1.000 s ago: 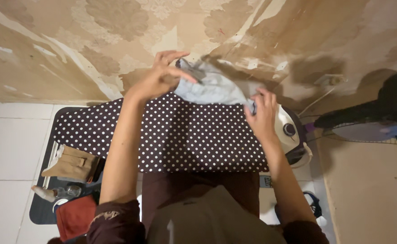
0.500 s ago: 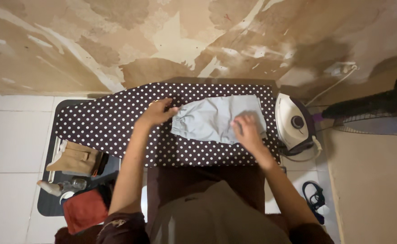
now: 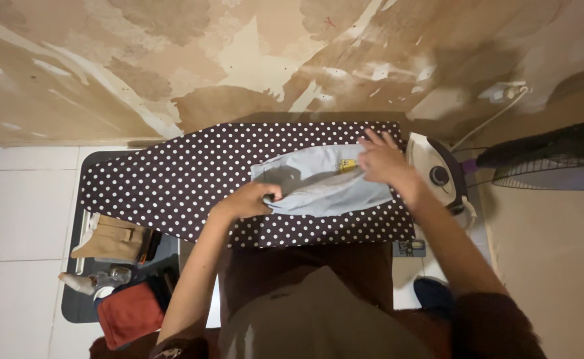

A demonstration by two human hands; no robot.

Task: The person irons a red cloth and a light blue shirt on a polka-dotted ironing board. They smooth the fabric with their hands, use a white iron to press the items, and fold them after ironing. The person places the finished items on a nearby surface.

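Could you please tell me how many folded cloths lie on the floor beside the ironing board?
2: a tan cloth under the board's narrow end, and a red cloth below it; the board may hide others.

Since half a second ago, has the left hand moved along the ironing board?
Yes. The left hand dropped from the board's middle toward its near edge, now gripping the light blue garment at its left end on the polka-dot ironing board.
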